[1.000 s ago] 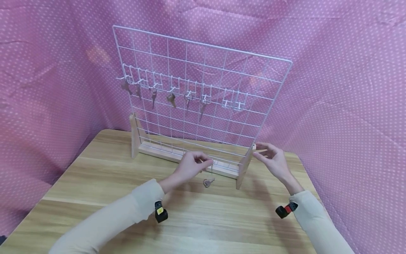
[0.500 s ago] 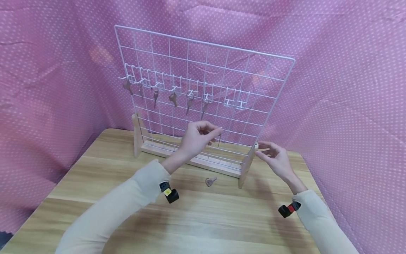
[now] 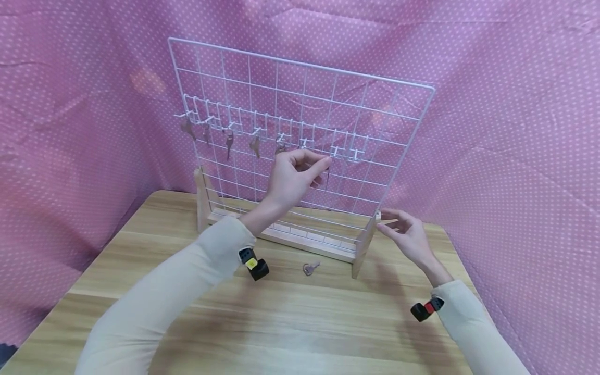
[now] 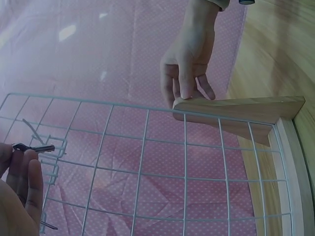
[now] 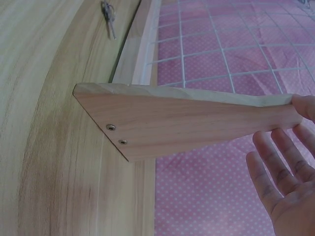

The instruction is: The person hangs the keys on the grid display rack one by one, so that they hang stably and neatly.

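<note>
My left hand [image 3: 291, 177] pinches a key [image 4: 38, 148] between thumb and fingertips. It is in front of the white wire grid rack [image 3: 300, 63], just below a bare hook [image 3: 336, 151]. Another bare hook [image 3: 357, 155] is to the right of that one. In the left wrist view the key points toward the hooks and looks apart from them. My right hand [image 3: 407, 237] grips the top of the rack's wooden side support [image 5: 197, 115], thumb on one edge and fingers on the other. A second key [image 3: 310, 268] with a ring lies on the table before the rack.
Several keys hang from hooks along the grid's left and middle, among them one brass-toned key [image 3: 254, 146]. My left hand partly covers the nearest ones. The rack's wooden base [image 3: 304, 240] stands on the wooden table [image 3: 300, 323]. Pink dotted cloth [image 3: 515, 130] surrounds the table.
My left hand has risen from near the rack's base to the hooks, carrying the key. The other key stays on the table. My right hand keeps its place on the side support.
</note>
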The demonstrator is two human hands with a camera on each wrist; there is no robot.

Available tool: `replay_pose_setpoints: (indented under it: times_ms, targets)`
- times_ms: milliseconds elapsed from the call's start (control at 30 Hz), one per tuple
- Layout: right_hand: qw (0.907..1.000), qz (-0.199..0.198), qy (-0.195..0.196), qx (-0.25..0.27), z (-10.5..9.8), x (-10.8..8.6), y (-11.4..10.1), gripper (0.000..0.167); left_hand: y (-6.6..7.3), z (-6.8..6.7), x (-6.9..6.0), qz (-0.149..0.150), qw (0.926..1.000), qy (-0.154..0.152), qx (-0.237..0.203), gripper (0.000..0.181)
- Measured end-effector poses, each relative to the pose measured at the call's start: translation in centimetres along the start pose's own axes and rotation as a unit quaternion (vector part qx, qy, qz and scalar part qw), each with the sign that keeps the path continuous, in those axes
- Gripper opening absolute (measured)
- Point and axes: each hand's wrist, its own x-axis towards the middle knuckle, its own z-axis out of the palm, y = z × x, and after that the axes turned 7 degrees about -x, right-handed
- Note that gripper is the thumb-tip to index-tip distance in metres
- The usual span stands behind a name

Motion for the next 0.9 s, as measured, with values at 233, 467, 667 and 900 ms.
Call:
replay_pose_setpoints:
  times_ms: [233, 467, 667, 900]
  targets:
    - [1.0000, -0.002, -0.001, -0.002, 0.0, 0.0, 0.1, 0.041, -0.1, 0.5, 0.6, 0.009, 0.9998, 0.016, -0.002, 0.020]
    - [1.0000, 0.001, 0.002, -0.004, 0.0, 0.0, 0.1, 0.041, -0.7, 0.8, 0.6, -0.008, 0.9997, 0.022, 0.001, 0.020]
    - [1.0000, 0.000, 0.000, -0.010, -0.1, 0.1, 0.4, 0.042, -1.5, 0.5, 0.4, -0.008, 0.9997, 0.023, 0.000, 0.020]
    - [1.0000, 0.000, 0.000, -0.006, 0.0, 0.1, 0.3, 0.041, -4.0, -1.0, -1.7, -0.020, 0.9987, -0.013, 0.045, 0.020]
